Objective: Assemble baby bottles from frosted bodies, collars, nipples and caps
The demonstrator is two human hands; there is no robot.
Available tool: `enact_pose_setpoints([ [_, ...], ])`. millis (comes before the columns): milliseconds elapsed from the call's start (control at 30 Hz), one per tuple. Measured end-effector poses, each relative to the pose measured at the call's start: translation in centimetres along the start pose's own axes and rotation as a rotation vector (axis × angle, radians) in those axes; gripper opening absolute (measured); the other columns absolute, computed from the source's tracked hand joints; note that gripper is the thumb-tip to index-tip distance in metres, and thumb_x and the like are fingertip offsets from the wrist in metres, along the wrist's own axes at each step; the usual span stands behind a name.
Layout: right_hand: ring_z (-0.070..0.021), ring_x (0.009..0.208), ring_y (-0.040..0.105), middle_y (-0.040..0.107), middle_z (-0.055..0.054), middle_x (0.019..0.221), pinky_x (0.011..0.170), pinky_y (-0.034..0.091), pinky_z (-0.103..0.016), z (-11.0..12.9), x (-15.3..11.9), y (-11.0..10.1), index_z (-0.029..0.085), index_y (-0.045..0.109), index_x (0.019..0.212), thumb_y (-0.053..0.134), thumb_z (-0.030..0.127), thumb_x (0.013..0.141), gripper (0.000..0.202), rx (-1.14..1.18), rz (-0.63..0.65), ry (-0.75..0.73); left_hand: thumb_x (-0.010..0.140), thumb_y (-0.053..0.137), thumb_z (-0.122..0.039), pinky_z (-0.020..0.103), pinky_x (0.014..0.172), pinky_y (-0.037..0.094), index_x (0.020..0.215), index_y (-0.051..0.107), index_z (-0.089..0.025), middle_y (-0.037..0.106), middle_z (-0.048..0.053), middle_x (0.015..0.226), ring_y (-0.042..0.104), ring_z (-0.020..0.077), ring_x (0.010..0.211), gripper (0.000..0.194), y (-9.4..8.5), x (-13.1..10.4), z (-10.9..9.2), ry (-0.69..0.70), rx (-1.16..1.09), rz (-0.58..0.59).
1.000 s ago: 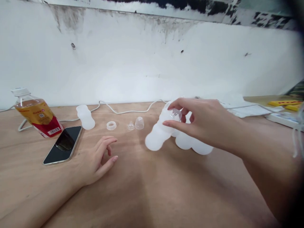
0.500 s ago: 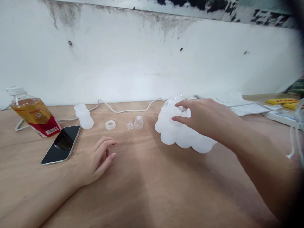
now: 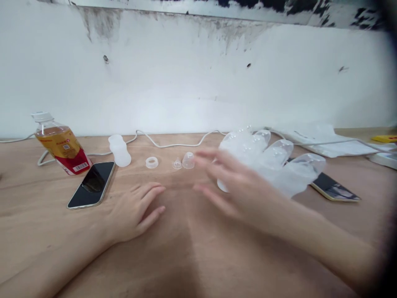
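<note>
My left hand (image 3: pixel 139 213) rests on the wooden table with its thumb apart from the fingers and nothing in it. My right hand (image 3: pixel 235 186), blurred by motion, hovers with fingers spread and holds nothing. Its fingertips are close to a clear dome cap (image 3: pixel 188 160), and touching cannot be made out. Beside the cap stands a clear bottle nipple (image 3: pixel 177 164). Farther left lies a translucent screw ring (image 3: pixel 151 162). A frosted white wavy bottle body (image 3: pixel 120 151) lies near the phone. Behind my right hand is a cluster of frosted bottles with clear domed ends (image 3: pixel 279 153), partly hidden.
A drink bottle (image 3: pixel 64 145) and a black phone (image 3: pixel 92 184) are at the left. A second phone (image 3: pixel 336 188) lies at the right, near white plastic packaging (image 3: pixel 328 140). A white cable (image 3: pixel 173 145) runs along the wall (image 3: pixel 173 82).
My right hand has moved left and down from above the bottle cluster, leaving it on the table. The view has shifted right, showing the second phone. My left hand stays on the table.
</note>
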State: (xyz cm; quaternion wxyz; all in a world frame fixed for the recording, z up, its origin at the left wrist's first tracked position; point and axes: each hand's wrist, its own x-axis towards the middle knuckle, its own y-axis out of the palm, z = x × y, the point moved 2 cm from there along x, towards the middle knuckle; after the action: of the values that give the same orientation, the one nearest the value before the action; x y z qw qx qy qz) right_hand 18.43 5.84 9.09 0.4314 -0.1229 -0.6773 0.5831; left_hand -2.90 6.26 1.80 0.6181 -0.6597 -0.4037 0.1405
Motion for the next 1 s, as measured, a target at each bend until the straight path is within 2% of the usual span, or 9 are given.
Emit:
enact_pose_setpoints([
  [67, -0.0239, 0.125, 0.029, 0.034, -0.013, 0.134, 0.102, 0.029, -0.039, 1.3, -0.4, 2.9, 0.011, 0.033, 0.129, 0.037, 0.039, 0.085, 0.052, 0.143, 0.177, -0.162, 0.083, 0.04, -0.041, 0.047, 0.099, 0.027, 0.127, 0.031, -0.016, 0.041, 0.013, 0.13, 0.038, 0.0267, 0.119, 0.051, 0.2, -0.1, -0.5, 0.075, 0.063, 0.13],
  [167, -0.0229, 0.131, 0.008, 0.017, -0.012, 0.142, 0.107, 0.014, -0.044, 1.8, -1.3, 6.7, 0.009, 0.017, 0.136, 0.034, 0.044, 0.085, 0.064, 0.269, 0.376, -0.229, 0.082, 0.037, -0.05, 0.052, 0.103, 0.016, 0.134, 0.018, -0.014, 0.025, 0.014, 0.139, 0.02, 0.0278, 0.128, 0.066, 0.5, -0.2, -0.9, 0.123, 0.047, 0.3],
  [233, -0.0223, 0.131, 0.004, 0.012, -0.012, 0.143, 0.107, 0.01, -0.045, 1.5, -1.8, 8.1, 0.009, 0.013, 0.137, 0.032, 0.046, 0.085, 0.066, 0.317, 0.453, -0.202, 0.082, 0.036, -0.051, 0.051, 0.103, 0.017, 0.135, 0.018, -0.014, 0.022, 0.013, 0.14, 0.018, 0.0267, 0.129, 0.066, 0.6, -0.2, -0.9, 0.105, 0.014, 0.333],
  [300, -0.0213, 0.131, 0.003, 0.009, -0.011, 0.143, 0.107, 0.009, -0.044, 1.2, -2.0, 8.7, 0.01, 0.012, 0.137, 0.032, 0.046, 0.085, 0.066, 0.339, 0.482, -0.18, 0.082, 0.037, -0.051, 0.05, 0.104, 0.017, 0.134, 0.02, -0.015, 0.024, 0.012, 0.14, 0.018, 0.026, 0.129, 0.066, 0.6, -0.1, -0.8, 0.082, -0.004, 0.319],
  [567, -0.0216, 0.131, 0.006, 0.012, -0.013, 0.142, 0.107, 0.009, -0.046, 1.2, -1.9, 8.3, 0.012, 0.017, 0.136, 0.037, 0.042, 0.085, 0.063, 0.379, 0.45, -0.169, 0.08, 0.042, -0.049, 0.052, 0.102, 0.02, 0.133, 0.023, -0.017, 0.028, 0.012, 0.138, 0.022, 0.0271, 0.128, 0.065, 0.4, -0.1, -0.8, 0.082, -0.044, 0.266],
  [733, -0.0212, 0.131, 0.008, 0.014, -0.011, 0.143, 0.107, 0.009, -0.044, 1.2, -1.9, 8.4, 0.013, 0.015, 0.137, 0.037, 0.042, 0.085, 0.063, 0.357, 0.451, -0.17, 0.081, 0.04, -0.05, 0.05, 0.103, 0.019, 0.133, 0.023, -0.016, 0.029, 0.011, 0.138, 0.023, 0.0263, 0.128, 0.065, 0.6, -0.1, -0.9, 0.088, -0.016, 0.285],
  [800, -0.0219, 0.131, 0.011, 0.018, -0.011, 0.142, 0.106, 0.013, -0.044, 1.3, -2.0, 8.3, 0.013, 0.016, 0.136, 0.037, 0.042, 0.084, 0.063, 0.343, 0.426, -0.182, 0.082, 0.041, -0.046, 0.048, 0.103, 0.021, 0.129, 0.03, -0.016, 0.035, 0.011, 0.135, 0.027, 0.0254, 0.126, 0.057, 0.7, -0.2, -0.8, 0.092, -0.004, 0.252],
  [900, -0.0235, 0.125, 0.027, 0.032, -0.012, 0.135, 0.101, 0.028, -0.042, 1.2, -1.9, 8.2, 0.015, 0.031, 0.131, 0.039, 0.036, 0.084, 0.053, 0.312, 0.307, -0.149, 0.085, 0.038, -0.032, 0.039, 0.094, 0.036, 0.111, 0.049, -0.017, 0.052, 0.009, 0.117, 0.046, 0.0215, 0.11, 0.031, 0.6, 0.1, -0.2, 0.021, -0.013, 0.125],
  [1000, -0.0239, 0.103, 0.05, 0.048, -0.014, 0.118, 0.084, 0.044, -0.038, 0.5, -1.0, 8.2, 0.014, 0.041, 0.122, 0.036, 0.028, 0.085, 0.04, 0.207, 0.192, -0.004, 0.085, 0.035, -0.025, 0.033, 0.079, 0.044, 0.096, 0.053, -0.016, 0.057, 0.008, 0.097, 0.054, 0.0186, 0.089, 0.022, 0.0, 1.0, 1.4, -0.104, 0.01, -0.03],
])
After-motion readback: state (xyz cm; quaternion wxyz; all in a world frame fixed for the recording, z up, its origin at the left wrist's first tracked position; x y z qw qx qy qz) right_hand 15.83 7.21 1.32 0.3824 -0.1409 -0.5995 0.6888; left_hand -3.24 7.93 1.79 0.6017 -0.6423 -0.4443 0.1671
